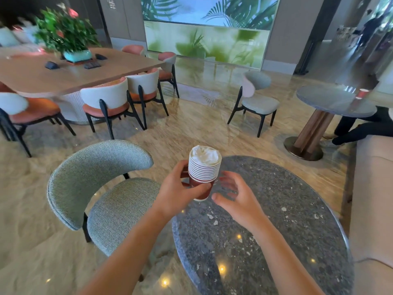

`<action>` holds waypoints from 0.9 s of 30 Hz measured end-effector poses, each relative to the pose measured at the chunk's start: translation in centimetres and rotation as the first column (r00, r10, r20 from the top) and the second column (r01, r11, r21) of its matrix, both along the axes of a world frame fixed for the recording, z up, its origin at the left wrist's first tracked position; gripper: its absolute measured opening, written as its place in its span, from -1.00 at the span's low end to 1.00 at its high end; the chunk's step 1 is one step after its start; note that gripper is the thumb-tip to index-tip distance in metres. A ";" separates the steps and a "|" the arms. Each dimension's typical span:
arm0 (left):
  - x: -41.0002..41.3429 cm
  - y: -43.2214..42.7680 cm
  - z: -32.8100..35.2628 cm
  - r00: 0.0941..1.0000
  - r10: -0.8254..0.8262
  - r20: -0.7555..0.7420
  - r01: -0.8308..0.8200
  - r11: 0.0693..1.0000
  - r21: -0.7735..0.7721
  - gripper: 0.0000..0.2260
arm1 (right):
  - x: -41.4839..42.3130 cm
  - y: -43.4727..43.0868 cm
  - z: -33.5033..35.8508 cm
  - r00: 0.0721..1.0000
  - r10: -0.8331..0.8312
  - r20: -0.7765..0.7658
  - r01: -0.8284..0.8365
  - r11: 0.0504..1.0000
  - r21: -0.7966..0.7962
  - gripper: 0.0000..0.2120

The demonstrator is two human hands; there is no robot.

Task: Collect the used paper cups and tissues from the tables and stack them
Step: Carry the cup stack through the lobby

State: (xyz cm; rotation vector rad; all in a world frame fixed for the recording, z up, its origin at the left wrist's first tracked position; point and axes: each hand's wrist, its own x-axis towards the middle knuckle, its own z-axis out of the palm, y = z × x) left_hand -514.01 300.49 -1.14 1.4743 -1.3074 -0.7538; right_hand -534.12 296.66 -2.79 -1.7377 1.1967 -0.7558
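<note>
A stack of several red paper cups with white rims point(203, 172) is held upright above the near edge of a round dark stone table point(276, 220). White crumpled tissue point(205, 154) fills the top cup. My left hand point(178, 191) is wrapped around the lower cups. Just to the right of the stack, my right hand point(235, 196) hovers with fingers spread, holding nothing. One more red paper cup point(362, 93) stands on a second round table point(331, 101) at the far right.
A grey-green chair point(102, 184) stands left of the near table. A beige sofa point(374, 188) lies on the right, with a seated person's dark legs point(361, 128) beyond it. A long wooden table point(63, 71) with orange chairs and a plant is at the back left.
</note>
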 end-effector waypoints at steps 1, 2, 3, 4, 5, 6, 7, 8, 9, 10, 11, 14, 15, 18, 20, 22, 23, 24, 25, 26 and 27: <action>-0.3 0.2 0.5 1.000 0.000 0.004 0.000 1.000 -0.004 -0.43 | 0.2 -0.2 0.0 1.000 0.025 0.009 -0.025 1.000 0.001 -0.29; -0.6 0.3 0.8 1.000 0.001 0.006 -0.001 1.000 -0.005 -0.43 | 0.4 -0.5 0.0 0.999 0.050 0.021 -0.050 0.999 0.001 -0.32; -1.1 0.5 1.2 1.000 0.004 0.008 -0.004 1.000 -0.008 -0.43 | 0.5 -0.7 0.1 0.997 0.072 0.032 -0.072 0.997 0.002 -0.34; -1.5 0.6 1.5 1.000 0.013 0.013 -0.013 1.000 -0.011 -0.44 | 0.7 -0.9 0.1 0.995 0.093 0.044 -0.093 0.996 0.002 -0.36; -1.9 0.8 1.7 1.000 0.023 0.019 -0.023 1.000 -0.010 -0.44 | 0.8 -1.2 0.2 0.993 0.107 0.054 -0.107 0.994 0.004 -0.38; -2.3 0.9 1.9 0.999 0.033 0.025 -0.033 0.999 -0.008 -0.44 | 0.9 -1.4 0.2 0.991 0.116 0.064 -0.116 0.993 0.003 -0.39; -2.7 1.0 2.1 0.998 0.046 0.039 -0.046 0.999 -0.007 -0.45 | 0.9 -1.6 0.2 0.989 0.127 0.071 -0.127 0.992 0.002 -0.41; -2.9 1.2 2.3 0.996 0.063 0.068 -0.063 0.998 -0.008 -0.45 | 0.8 -1.8 0.1 0.987 0.140 0.079 -0.140 0.990 0.002 -0.43; -3.1 1.5 2.4 0.990 0.084 0.111 -0.083 0.996 -0.010 -0.45 | 0.7 -1.9 -0.1 0.984 0.152 0.090 -0.153 0.988 0.007 -0.44; -3.1 1.9 2.4 0.982 0.105 0.158 -0.105 0.994 -0.008 -0.46 | 0.6 -2.0 -0.2 0.982 0.160 0.103 -0.162 0.987 0.016 -0.44; -2.9 2.4 2.4 0.972 0.129 0.198 -0.131 0.991 -0.004 -0.48 | 0.5 -2.1 -0.4 0.980 0.164 0.114 -0.168 0.985 0.028 -0.42; -1.7 4.5 1.8 0.925 0.242 0.292 -0.255 0.967 0.010 -0.52 | 0.7 -2.4 -1.0 0.968 0.208 0.144 -0.215 0.976 0.037 -0.31; -1.2 5.3 1.6 0.903 0.284 0.323 -0.303 0.953 0.007 -0.53 | 0.9 -2.4 -1.0 0.962 0.231 0.147 -0.238 0.971 0.033 -0.32; 0.4 7.9 1.7 0.832 0.386 0.397 -0.420 0.907 -0.001 -0.58 | 2.3 -1.9 -0.5 0.943 0.293 0.159 -0.298 0.954 0.010 -0.45; 1.7 9.7 2.2 0.778 0.435 0.453 -0.483 0.876 -0.011 -0.60 | 3.7 -1.4 0.3 0.925 0.339 0.173 -0.340 0.940 -0.025 -0.51; 3.0 11.8 3.1 0.717 0.477 0.509 -0.535 0.844 -0.037 -0.61 | 5.5 -0.7 1.3 0.902 0.390 0.187 -0.387 0.920 -0.054 -0.52; 3.8 13.0 3.6 0.680 0.504 0.532 -0.563 0.824 -0.062 -0.62 | 6.6 -0.2 1.9 0.886 0.421 0.196 -0.417 0.907 -0.062 -0.52; 4.6 14.2 4.1 0.646 0.532 0.547 -0.590 0.803 -0.084 -0.63 | 7.7 0.4 2.4 0.867 0.455 0.202 -0.451 0.890 -0.069 -0.53; 5.4 15.5 4.5 0.617 0.557 0.555 -0.620 0.779 -0.093 -0.65 | 8.8 1.0 3.0 0.850 0.484 0.207 -0.479 0.875 -0.078 -0.52; 6.3 16.8 4.9 0.593 0.579 0.560 -0.648 0.755 -0.095 -0.67 | 10.0 1.6 3.5 0.840 0.503 0.203 -0.496 0.864 -0.092 -0.51; 7.3 18.0 5.1 0.568 0.593 0.571 -0.672 0.735 -0.095 -0.68 | 11.2 2.4 3.9 0.832 0.519 0.199 -0.508 0.855 -0.105 -0.51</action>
